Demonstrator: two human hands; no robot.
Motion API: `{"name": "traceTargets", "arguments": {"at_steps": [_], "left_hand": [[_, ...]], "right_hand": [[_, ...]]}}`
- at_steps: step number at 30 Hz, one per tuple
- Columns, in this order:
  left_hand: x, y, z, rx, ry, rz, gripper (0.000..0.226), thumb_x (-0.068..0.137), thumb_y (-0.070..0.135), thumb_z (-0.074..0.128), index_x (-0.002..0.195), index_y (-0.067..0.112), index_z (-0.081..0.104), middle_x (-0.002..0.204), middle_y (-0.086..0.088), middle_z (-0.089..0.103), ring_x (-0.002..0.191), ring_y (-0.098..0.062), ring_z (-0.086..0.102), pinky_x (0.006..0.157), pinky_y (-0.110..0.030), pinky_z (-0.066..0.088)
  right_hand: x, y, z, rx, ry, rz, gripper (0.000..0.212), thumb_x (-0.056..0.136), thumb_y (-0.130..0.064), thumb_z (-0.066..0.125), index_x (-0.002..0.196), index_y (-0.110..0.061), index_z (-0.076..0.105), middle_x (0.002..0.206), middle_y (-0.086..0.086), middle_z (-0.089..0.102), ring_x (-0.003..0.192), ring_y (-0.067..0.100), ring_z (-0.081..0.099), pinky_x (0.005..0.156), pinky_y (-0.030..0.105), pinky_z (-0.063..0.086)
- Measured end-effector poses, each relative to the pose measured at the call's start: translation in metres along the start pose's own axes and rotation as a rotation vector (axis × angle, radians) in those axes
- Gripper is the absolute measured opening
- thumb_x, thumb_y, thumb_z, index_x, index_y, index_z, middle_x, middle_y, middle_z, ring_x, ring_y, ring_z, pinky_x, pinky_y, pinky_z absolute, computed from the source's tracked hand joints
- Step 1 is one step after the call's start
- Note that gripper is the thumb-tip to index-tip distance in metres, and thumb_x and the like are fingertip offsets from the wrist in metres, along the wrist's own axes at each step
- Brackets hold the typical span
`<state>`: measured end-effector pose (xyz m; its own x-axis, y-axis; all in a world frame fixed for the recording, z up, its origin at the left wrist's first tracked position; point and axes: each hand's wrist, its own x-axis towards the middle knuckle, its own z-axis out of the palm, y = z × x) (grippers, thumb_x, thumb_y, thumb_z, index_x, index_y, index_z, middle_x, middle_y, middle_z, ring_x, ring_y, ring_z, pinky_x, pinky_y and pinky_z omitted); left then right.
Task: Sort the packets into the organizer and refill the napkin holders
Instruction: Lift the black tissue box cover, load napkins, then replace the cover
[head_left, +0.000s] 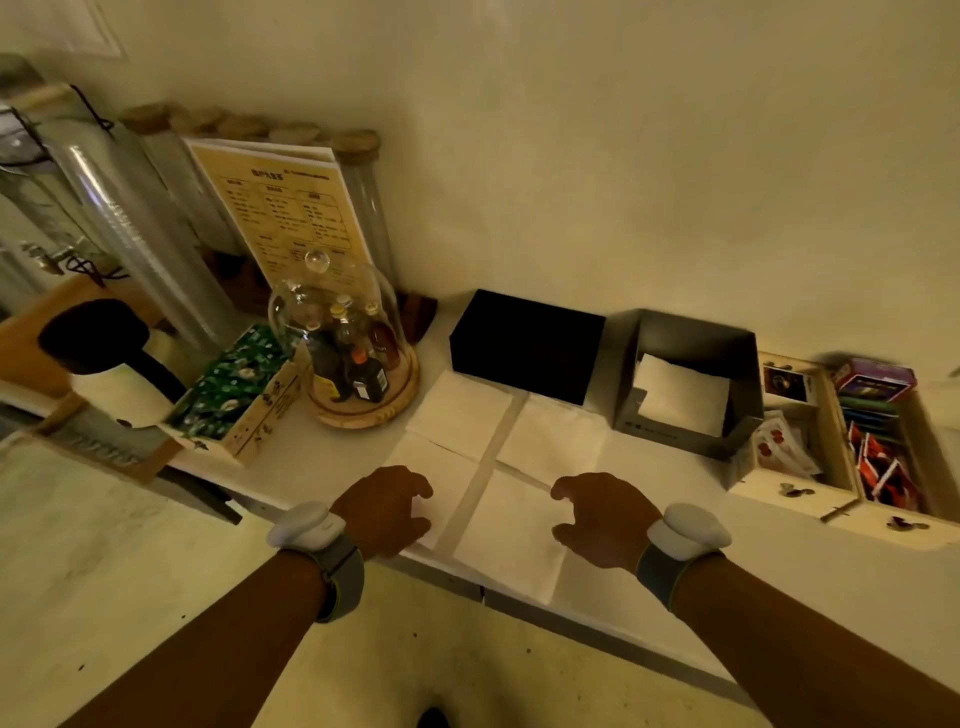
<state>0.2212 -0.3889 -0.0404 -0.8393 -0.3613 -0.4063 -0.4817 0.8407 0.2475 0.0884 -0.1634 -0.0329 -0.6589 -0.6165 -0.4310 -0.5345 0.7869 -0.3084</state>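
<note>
White napkins lie spread in overlapping stacks on the white counter. My left hand hovers over the left stack with fingers curled apart, holding nothing. My right hand hangs over the right stack, fingers spread and empty. Behind the napkins stand a closed black box and an open grey napkin holder with a few napkins inside. At the far right a wooden organizer holds red, white and coloured packets in its compartments.
A glass dome covering small bottles on a wooden base stands left of the napkins. A wooden box of green packets, a menu card, tall glass jars and a black lamp crowd the left. The counter's front edge runs under my wrists.
</note>
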Motion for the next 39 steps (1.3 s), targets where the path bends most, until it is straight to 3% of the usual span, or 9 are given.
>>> {"name": "traceTargets", "arguments": {"at_steps": [6,11,15,19,23,29,35,39], "left_hand": [[0.025,-0.034,-0.003,-0.098,0.105,-0.046,0.069,0.085,0.049,0.06,0.141,0.02,0.033,0.14,-0.004,0.045,0.125,-0.023,0.047,0.102,-0.035,0.039],[0.039,-0.042,-0.01,-0.102,0.059,-0.092,0.062,0.08,0.048,0.065,0.126,0.015,0.041,0.129,-0.008,0.047,0.115,-0.027,0.051,0.094,-0.04,0.047],[0.048,-0.046,-0.012,-0.16,-0.018,-0.098,0.059,0.075,0.038,0.073,0.121,0.015,0.044,0.123,-0.008,0.054,0.109,-0.026,0.055,0.089,-0.035,0.048],[0.055,-0.047,-0.014,-0.198,-0.071,-0.09,0.053,0.071,0.032,0.078,0.116,0.016,0.052,0.118,-0.005,0.062,0.103,-0.025,0.059,0.084,-0.034,0.049],[0.057,-0.046,-0.015,-0.254,-0.121,-0.037,0.038,0.078,0.027,0.072,0.115,0.019,0.063,0.114,-0.004,0.067,0.1,-0.023,0.062,0.086,-0.032,0.049],[0.059,-0.033,-0.042,-0.281,-0.121,0.188,0.024,0.089,0.026,0.06,0.113,0.021,0.057,0.11,0.0,0.06,0.099,-0.018,0.057,0.083,-0.031,0.045],[0.09,-0.009,-0.072,-0.103,-0.026,0.303,0.012,0.092,0.018,0.054,0.104,0.017,0.056,0.104,-0.004,0.062,0.092,-0.02,0.059,0.076,-0.026,0.044],[0.123,0.005,-0.093,0.061,-0.043,0.339,0.019,0.09,0.013,0.051,0.105,0.015,0.062,0.107,-0.007,0.065,0.092,-0.023,0.06,0.081,-0.035,0.052]], "right_hand": [[0.025,-0.034,0.014,-0.084,0.03,0.07,0.051,0.091,-0.031,0.05,0.139,-0.023,0.036,0.142,0.002,0.043,0.132,0.025,0.039,0.109,0.034,0.029],[0.033,-0.049,0.015,-0.091,0.059,0.133,0.043,0.086,-0.025,0.058,0.127,-0.023,0.048,0.118,0.001,0.056,0.109,0.024,0.053,0.095,0.034,0.045],[0.037,-0.056,0.013,-0.087,0.063,0.203,0.034,0.083,-0.023,0.06,0.116,-0.023,0.053,0.11,0.002,0.06,0.1,0.024,0.056,0.089,0.034,0.048],[0.04,-0.059,0.012,-0.08,0.007,0.24,0.034,0.082,-0.022,0.06,0.116,-0.019,0.056,0.115,0.004,0.061,0.106,0.027,0.057,0.096,0.038,0.046],[0.037,-0.055,0.014,-0.06,0.013,0.247,0.026,0.083,-0.019,0.057,0.108,-0.02,0.06,0.108,0.002,0.062,0.1,0.024,0.057,0.096,0.035,0.043],[0.032,-0.041,-0.01,0.158,0.098,0.185,0.014,0.086,-0.012,0.058,0.098,-0.018,0.062,0.097,0.002,0.064,0.084,0.016,0.055,0.08,0.024,0.043],[0.055,-0.024,-0.046,0.202,0.203,0.122,0.024,0.087,-0.012,0.06,0.111,-0.011,0.063,0.103,0.007,0.065,0.085,0.016,0.052,0.085,0.026,0.042],[0.076,-0.017,-0.055,0.194,0.194,0.155,0.037,0.087,-0.015,0.061,0.124,-0.013,0.056,0.116,0.009,0.063,0.096,0.024,0.059,0.089,0.03,0.044]]}}
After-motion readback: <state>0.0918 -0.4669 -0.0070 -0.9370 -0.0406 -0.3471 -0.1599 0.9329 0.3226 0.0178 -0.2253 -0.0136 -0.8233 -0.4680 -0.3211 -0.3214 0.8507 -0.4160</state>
